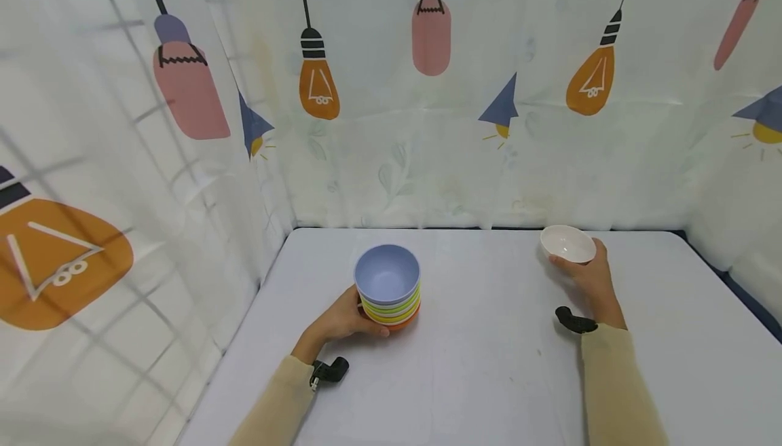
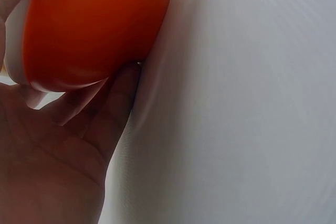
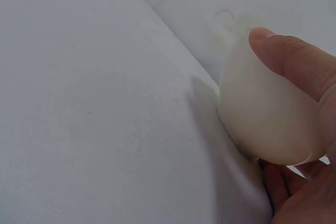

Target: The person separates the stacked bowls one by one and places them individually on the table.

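A stack of nested bowls stands at the left of the table, light blue on top, with yellow, green and white rims below. An orange bowl forms the bottom of the stack. My left hand grips the stack low on its left side, thumb in front and fingers behind. Far to the right, a white bowl is held by my right hand at its near right side. In the right wrist view the thumb lies along the bowl's outer wall, with fingers curled under its other side.
A white cloth covers the table. White curtains printed with lamps and bulbs hang behind it and along both sides. Each wrist carries a black camera mount, one on the left and one on the right.
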The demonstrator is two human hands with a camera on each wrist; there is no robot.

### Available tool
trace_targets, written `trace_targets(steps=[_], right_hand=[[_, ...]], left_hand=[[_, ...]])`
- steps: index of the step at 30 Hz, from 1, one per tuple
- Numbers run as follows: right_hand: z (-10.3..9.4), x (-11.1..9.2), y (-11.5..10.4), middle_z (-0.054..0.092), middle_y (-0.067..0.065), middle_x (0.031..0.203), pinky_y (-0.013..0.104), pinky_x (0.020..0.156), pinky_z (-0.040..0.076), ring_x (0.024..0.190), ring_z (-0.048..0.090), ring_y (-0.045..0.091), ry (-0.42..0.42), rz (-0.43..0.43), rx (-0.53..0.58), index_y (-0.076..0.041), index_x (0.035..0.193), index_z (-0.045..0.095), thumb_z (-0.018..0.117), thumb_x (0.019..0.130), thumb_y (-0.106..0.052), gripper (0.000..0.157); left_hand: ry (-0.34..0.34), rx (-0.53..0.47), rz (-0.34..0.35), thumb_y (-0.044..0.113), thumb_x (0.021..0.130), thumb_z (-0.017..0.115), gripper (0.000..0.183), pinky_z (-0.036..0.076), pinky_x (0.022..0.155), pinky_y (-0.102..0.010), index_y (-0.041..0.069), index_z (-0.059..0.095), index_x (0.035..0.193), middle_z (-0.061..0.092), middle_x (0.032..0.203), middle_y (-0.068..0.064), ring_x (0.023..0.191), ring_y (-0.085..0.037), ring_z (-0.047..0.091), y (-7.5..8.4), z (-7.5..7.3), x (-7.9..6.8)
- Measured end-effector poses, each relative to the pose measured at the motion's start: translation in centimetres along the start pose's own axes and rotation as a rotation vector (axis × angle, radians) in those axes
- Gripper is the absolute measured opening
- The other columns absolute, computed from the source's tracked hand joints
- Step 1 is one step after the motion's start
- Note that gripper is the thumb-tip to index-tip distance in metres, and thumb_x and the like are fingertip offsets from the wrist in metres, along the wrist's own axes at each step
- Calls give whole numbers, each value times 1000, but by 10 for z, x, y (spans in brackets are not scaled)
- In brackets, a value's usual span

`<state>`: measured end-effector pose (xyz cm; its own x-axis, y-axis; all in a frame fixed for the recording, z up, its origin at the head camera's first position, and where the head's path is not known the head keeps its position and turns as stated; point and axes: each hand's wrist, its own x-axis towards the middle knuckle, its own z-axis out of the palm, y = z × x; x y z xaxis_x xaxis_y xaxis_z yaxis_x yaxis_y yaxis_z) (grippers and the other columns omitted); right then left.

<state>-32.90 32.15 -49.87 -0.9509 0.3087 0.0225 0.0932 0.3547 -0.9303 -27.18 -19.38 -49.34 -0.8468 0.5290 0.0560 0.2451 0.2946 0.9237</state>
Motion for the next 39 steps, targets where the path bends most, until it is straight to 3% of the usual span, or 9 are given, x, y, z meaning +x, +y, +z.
trace_targets(steps=[7, 20, 39], right_hand=[[-6, 13, 3, 19, 23, 156, 58, 109, 27, 138, 26, 41, -54, 11, -43, -12, 154, -1, 78, 76, -49, 117], [-17, 33, 8, 19, 25, 155, 58, 111, 25, 137, 26, 41, -25, -17, -40, -6, 153, 4, 78, 78, -43, 111], [-18, 37, 4, 16, 22, 157, 55, 115, 23, 139, 24, 39, -23, 10, 2, -8, 154, 2, 80, 77, -39, 113]], left_hand=[[-2, 4, 0, 20, 62, 92, 96, 36, 109, -44, 34, 37, 141, 52, 137, 9, 129, -15, 48, 1, 0, 0], [-5, -1, -6, 19, 63, 91, 96, 36, 109, -44, 35, 38, 140, 52, 137, 9, 129, -14, 49, 1, 3, 0], [2, -5, -21, 19, 61, 92, 98, 35, 110, -43, 36, 37, 140, 52, 136, 10, 129, -13, 48, 5, 2, -2]])
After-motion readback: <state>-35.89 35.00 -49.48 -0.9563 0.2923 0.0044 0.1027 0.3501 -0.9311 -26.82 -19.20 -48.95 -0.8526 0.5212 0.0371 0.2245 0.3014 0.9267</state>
